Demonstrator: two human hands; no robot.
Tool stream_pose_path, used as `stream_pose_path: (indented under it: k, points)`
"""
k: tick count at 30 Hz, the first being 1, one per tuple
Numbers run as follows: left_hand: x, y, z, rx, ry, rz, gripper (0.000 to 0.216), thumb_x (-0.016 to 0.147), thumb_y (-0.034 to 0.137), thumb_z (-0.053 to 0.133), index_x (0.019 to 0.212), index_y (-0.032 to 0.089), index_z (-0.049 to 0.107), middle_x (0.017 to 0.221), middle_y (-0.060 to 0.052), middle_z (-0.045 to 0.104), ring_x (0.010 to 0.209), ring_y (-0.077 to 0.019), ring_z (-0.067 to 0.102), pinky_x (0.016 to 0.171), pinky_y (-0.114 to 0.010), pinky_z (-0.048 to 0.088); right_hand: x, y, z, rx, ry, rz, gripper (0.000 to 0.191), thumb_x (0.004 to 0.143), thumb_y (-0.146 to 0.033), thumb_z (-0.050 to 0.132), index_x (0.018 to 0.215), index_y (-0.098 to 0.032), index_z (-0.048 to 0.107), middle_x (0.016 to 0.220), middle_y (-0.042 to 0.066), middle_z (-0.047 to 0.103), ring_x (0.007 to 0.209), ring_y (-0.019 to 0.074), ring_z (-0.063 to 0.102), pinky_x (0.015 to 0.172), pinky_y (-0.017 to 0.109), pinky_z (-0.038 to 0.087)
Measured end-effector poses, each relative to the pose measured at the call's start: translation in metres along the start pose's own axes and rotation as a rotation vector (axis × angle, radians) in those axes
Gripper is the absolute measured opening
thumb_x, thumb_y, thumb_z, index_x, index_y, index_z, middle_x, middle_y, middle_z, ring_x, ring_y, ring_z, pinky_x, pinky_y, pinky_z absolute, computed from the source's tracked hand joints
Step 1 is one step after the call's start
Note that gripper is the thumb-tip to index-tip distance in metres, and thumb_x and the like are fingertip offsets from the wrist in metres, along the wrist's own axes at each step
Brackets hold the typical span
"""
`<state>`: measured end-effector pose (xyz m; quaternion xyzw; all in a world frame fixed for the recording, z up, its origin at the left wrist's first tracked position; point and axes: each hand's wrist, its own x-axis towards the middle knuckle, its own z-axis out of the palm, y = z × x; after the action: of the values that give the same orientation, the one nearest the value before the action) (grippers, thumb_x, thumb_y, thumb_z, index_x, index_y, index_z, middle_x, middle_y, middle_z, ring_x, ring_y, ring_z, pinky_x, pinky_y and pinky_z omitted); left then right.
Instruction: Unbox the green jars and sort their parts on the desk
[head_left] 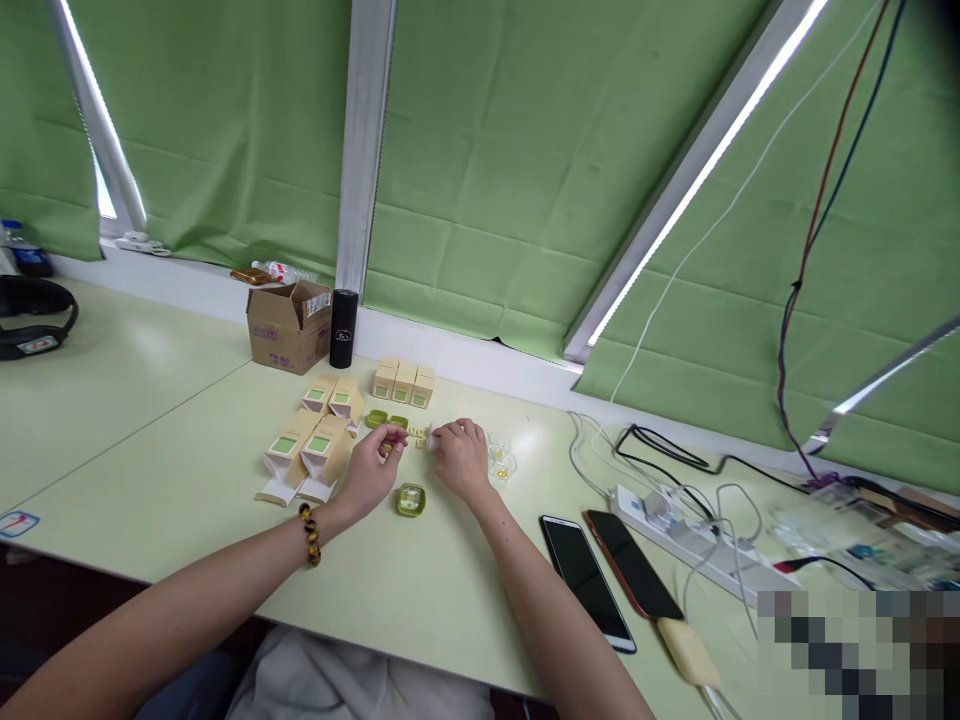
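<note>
My left hand point(375, 465), with a beaded bracelet point(309, 535) at its wrist, pinches its fingertips together; whatever is between them is too small to name. Across from it, my right hand point(461, 455) is closed, with a pale, whitish bit showing at its fingertips. Between the hands lie several tiny yellowish pieces point(418, 434). Green small containers point(377, 419) sit just behind my left fingers. Nearer me stands a green square container point(411, 499), its top uncovered. Clear round containers point(501, 465) with yellow bits inside are partly hidden behind my right hand.
Open beige cartons point(324, 448) stand left of my left hand, and closed small boxes point(403, 382) behind. A cardboard box point(289, 325) and black bottle point(343, 328) are farther back. Two phones point(589, 580) point(634, 565) and a power strip point(697, 545) with cables lie right.
</note>
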<state>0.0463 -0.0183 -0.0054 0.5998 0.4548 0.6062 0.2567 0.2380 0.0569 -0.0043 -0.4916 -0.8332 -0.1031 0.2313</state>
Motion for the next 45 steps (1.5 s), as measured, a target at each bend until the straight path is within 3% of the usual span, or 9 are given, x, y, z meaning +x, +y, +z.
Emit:
stream_pose_path:
  k: [11,16,20,23,25,29,34,41,45]
  points:
    - [-0.001,0.0,0.0,-0.022,-0.005,-0.014,0.015,0.096,0.028,0.058,0.106,0.021,0.065,0.104,-0.007,0.071,0.098,-0.0212,0.068,0.089,-0.036,0.054,-0.006,0.001,0.009,-0.012,0.001,0.03,0.036,0.08,-0.009,0.064,0.112,-0.021,0.073,0.115,0.01,0.074,0.118,0.0318,0.049,0.102,0.043,0.035]
    - [0.0,-0.002,0.0,0.025,0.0,-0.001,0.015,0.095,0.028,0.057,0.106,0.021,0.065,0.103,-0.007,0.072,0.097,-0.021,0.068,0.086,-0.035,0.053,-0.01,0.0,-0.008,0.047,0.1,0.011,0.046,0.078,-0.006,0.063,0.121,-0.02,0.069,0.119,0.01,0.072,0.12,0.0325,0.049,0.099,0.043,0.04]
    - [0.0,0.0,-0.003,0.143,-0.078,0.013,0.016,0.089,0.021,0.058,0.103,0.021,0.066,0.104,-0.007,0.073,0.095,-0.021,0.067,0.085,-0.034,0.053,-0.022,-0.006,-0.026,0.157,0.163,0.045,0.031,0.083,-0.008,0.058,0.109,-0.021,0.069,0.108,0.009,0.074,0.107,0.0284,0.058,0.082,0.035,0.045]
    - [-0.002,0.002,-0.006,0.271,-0.221,0.004,0.019,0.082,0.016,0.06,0.099,0.021,0.068,0.102,-0.007,0.074,0.094,-0.0226,0.067,0.086,-0.035,0.053,-0.04,-0.017,-0.028,0.21,0.025,0.126,0.019,0.09,-0.012,0.055,0.097,-0.023,0.069,0.093,0.005,0.075,0.083,0.0213,0.064,0.065,0.029,0.038]
    - [-0.003,0.003,-0.009,0.332,-0.297,0.001,0.021,0.08,0.017,0.061,0.098,0.021,0.07,0.101,-0.007,0.075,0.093,-0.0233,0.067,0.084,-0.035,0.052,-0.05,-0.025,-0.025,0.236,-0.098,0.145,0.017,0.088,-0.012,0.057,0.092,-0.023,0.07,0.085,0.002,0.075,0.073,0.0183,0.064,0.063,0.027,0.035]
    - [-0.002,0.005,-0.013,0.373,-0.394,-0.016,0.02,0.077,0.021,0.064,0.096,0.022,0.072,0.095,-0.005,0.076,0.078,-0.0213,0.067,0.067,-0.031,0.049,-0.06,-0.032,-0.019,0.305,-0.223,0.105,0.018,0.088,-0.014,0.06,0.095,-0.026,0.072,0.083,0.0,0.078,0.073,0.0181,0.067,0.064,0.026,0.037]
    - [-0.003,0.001,-0.013,0.329,-0.436,-0.028,0.015,0.072,0.022,0.071,0.087,0.023,0.074,0.08,-0.004,0.073,0.066,-0.0197,0.066,0.054,-0.027,0.041,-0.058,-0.03,-0.019,0.368,-0.241,0.081,0.023,0.089,-0.014,0.059,0.1,-0.028,0.073,0.085,-0.001,0.079,0.073,0.0174,0.069,0.067,0.026,0.042]
    - [-0.003,0.002,-0.007,0.291,-0.358,-0.086,0.009,0.079,0.029,0.07,0.081,0.021,0.072,0.071,-0.004,0.071,0.065,-0.0202,0.065,0.058,-0.029,0.047,-0.059,-0.026,-0.014,0.538,-0.151,0.081,0.03,0.088,-0.012,0.055,0.109,-0.026,0.07,0.09,0.0,0.075,0.071,0.0164,0.066,0.066,0.026,0.048]
    - [0.002,0.002,-0.006,0.216,-0.268,-0.103,0.013,0.079,0.031,0.072,0.082,0.019,0.071,0.075,-0.004,0.073,0.069,-0.0206,0.068,0.063,-0.031,0.052,-0.059,-0.025,-0.013,0.729,-0.06,0.038,0.048,0.081,-0.011,0.057,0.127,-0.026,0.06,0.111,0.004,0.071,0.082,0.0176,0.066,0.066,0.028,0.052]
